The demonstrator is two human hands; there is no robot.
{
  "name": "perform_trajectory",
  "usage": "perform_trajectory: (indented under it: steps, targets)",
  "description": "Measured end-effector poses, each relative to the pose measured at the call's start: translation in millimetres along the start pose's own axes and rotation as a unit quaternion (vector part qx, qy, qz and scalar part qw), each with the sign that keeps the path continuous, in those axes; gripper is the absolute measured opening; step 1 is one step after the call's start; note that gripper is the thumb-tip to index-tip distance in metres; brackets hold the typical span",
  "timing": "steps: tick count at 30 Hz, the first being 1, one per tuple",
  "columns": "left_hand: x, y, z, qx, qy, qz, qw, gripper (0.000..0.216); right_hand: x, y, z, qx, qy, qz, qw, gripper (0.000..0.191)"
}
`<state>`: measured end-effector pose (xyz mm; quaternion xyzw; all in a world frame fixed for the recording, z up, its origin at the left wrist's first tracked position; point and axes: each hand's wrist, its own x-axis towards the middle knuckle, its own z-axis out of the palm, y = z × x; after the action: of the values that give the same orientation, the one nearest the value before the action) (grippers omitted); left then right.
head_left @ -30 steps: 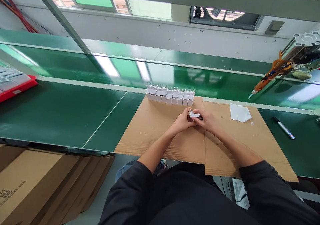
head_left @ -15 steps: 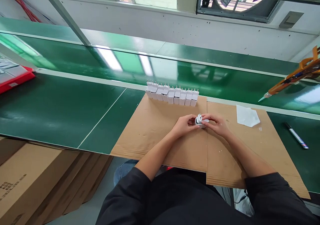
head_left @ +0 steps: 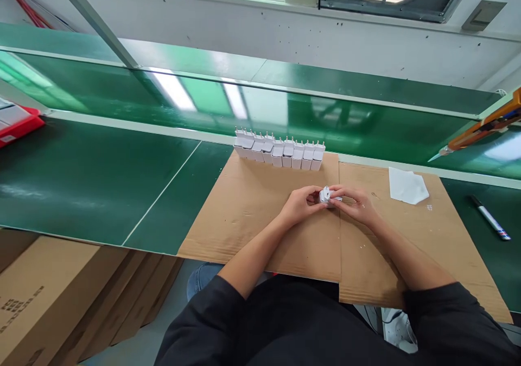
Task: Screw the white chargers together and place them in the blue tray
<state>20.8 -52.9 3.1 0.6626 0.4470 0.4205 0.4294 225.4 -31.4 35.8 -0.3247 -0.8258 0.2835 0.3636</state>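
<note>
Between both hands is a small white plug adapter [head_left: 325, 195] with pins sticking up, held low over the cardboard. My left hand [head_left: 302, 203] is closed on its left side, thumb and fingertips pinching it. From the right, my right hand [head_left: 357, 205] also grips it with thumb and fingers, covering part of it. Behind the hands, several similar white plug adapters [head_left: 288, 152] stand side by side in a row, pins upward, along the back edge of the cardboard sheet [head_left: 252, 209].
A white paper piece [head_left: 408, 186] lies to the right on the cardboard. Beyond it are a marker [head_left: 489, 218] on the green table [head_left: 101, 171] and an orange tool [head_left: 480, 126] with a pale tip. A red tray [head_left: 20, 126] sits far left; cartons [head_left: 52, 290] stand below.
My view has shifted slightly. In the hands, the adapter's dark gap around the pin part no longer shows; the pin part looks turned or seated lower.
</note>
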Motion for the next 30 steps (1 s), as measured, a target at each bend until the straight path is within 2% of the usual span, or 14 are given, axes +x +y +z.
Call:
perform_trajectory:
  steps: [8,13,16,23,25,27,29,30]
  targets:
    - [-1,-2,1,0.008,0.000,0.011,1.000,0.037,0,2,-4,-0.051,-0.029,-0.049,0.997,0.008]
    - [-2,3,-2,0.015,0.000,0.028,1.000,0.042,2,4,-13,-0.093,-0.076,-0.094,0.988,0.012]
    - [-4,6,-2,0.025,0.005,0.026,0.999,0.036,3,6,-17,-0.123,-0.097,-0.131,0.979,0.016]
    - [0,2,-8,0.053,0.000,0.025,0.998,0.033,2,14,-17,-0.151,-0.101,-0.159,0.970,0.020]
    - [-1,12,-14,0.067,0.020,0.041,0.997,0.033,2,15,-17,-0.150,-0.095,-0.157,0.971,0.020]
    - [-10,34,-19,0.014,0.068,0.054,0.996,0.031,1,17,-16,-0.150,-0.096,-0.158,0.971,0.020]
    - [-31,67,-17,-0.134,0.093,0.073,0.984,0.032,2,18,-17,-0.152,-0.099,-0.166,0.969,0.020]
    - [-45,85,-13,-0.226,0.067,0.090,0.968,0.036,2,18,-17,-0.154,-0.099,-0.169,0.968,0.021]
